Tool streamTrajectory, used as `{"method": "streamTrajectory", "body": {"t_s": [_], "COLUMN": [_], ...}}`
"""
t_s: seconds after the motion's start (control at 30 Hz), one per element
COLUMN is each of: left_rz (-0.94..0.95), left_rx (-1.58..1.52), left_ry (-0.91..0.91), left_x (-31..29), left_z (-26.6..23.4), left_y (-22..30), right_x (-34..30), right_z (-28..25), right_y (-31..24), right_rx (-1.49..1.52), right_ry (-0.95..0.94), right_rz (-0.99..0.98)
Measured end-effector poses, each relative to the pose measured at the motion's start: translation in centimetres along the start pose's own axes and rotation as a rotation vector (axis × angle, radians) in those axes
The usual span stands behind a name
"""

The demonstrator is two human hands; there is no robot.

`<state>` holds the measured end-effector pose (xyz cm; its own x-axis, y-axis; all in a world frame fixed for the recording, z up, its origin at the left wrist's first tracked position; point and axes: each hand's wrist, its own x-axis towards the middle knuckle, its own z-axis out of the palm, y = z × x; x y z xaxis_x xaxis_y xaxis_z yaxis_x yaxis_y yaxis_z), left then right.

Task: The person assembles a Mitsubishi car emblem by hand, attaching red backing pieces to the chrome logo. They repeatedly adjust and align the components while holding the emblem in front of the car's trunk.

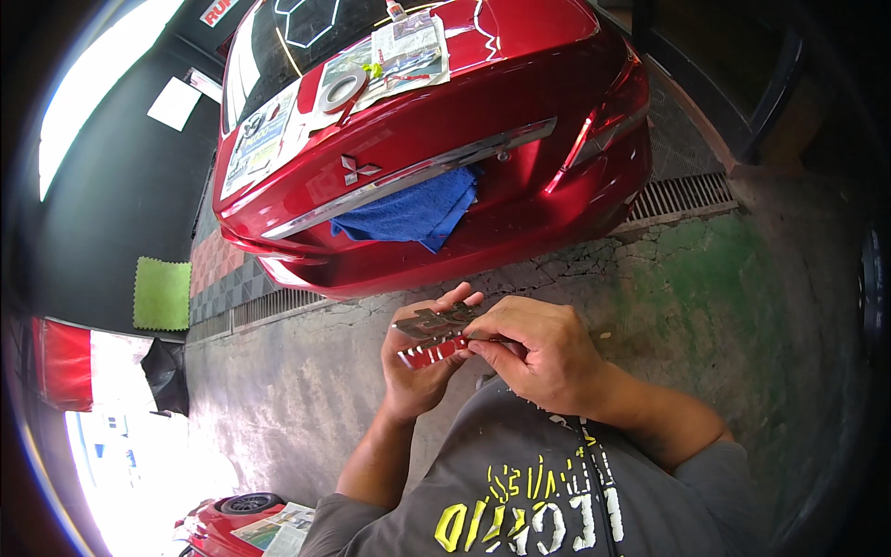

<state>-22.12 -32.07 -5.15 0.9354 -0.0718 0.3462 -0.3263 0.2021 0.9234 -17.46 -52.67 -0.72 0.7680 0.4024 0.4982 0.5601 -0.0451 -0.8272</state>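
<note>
In front of my chest, my left hand [411, 381] holds a thin dark, shiny piece with cut-out shapes [434, 323], which looks like a car lettering badge. Along its lower edge runs a glossy red strip [429, 354] with pale marks; whether that is film or tape on its back I cannot tell. From the right, my right hand [549, 357] pinches the end of the piece between thumb and forefinger. What exactly lies between those fingertips is mostly hidden. Both hands are close together, apart from the car.
Ahead is the rear of a red car [538, 84], with a blue cloth [413, 209] hanging below its chrome trim [399, 190]. Newspaper [427, 42] on the boot lid bears a roll of tape [342, 91]. A floor grate [682, 195] runs behind the car; a green mat [161, 294] is at left.
</note>
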Motion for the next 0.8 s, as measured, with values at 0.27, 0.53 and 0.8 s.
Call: {"method": "streamTrajectory", "body": {"t_s": [0.27, 0.53, 0.8], "left_rz": [-0.016, -0.030, -0.289], "left_rx": [0.175, 0.388, 0.095], "left_ry": [0.055, -0.052, -0.100], "left_x": [0.0, 0.7, 0.4], "left_z": [-0.6, -1.2, -0.1], "left_y": [0.3, 1.1, 0.9], "right_x": [0.9, 1.4, 0.1], "right_z": [-0.9, -0.6, 0.1], "right_y": [0.8, 2.7, 2.5], "right_rx": [-0.027, 0.117, 0.627], "right_ry": [-0.169, -0.247, -0.169], "right_rz": [-0.025, -0.068, 0.420]}}
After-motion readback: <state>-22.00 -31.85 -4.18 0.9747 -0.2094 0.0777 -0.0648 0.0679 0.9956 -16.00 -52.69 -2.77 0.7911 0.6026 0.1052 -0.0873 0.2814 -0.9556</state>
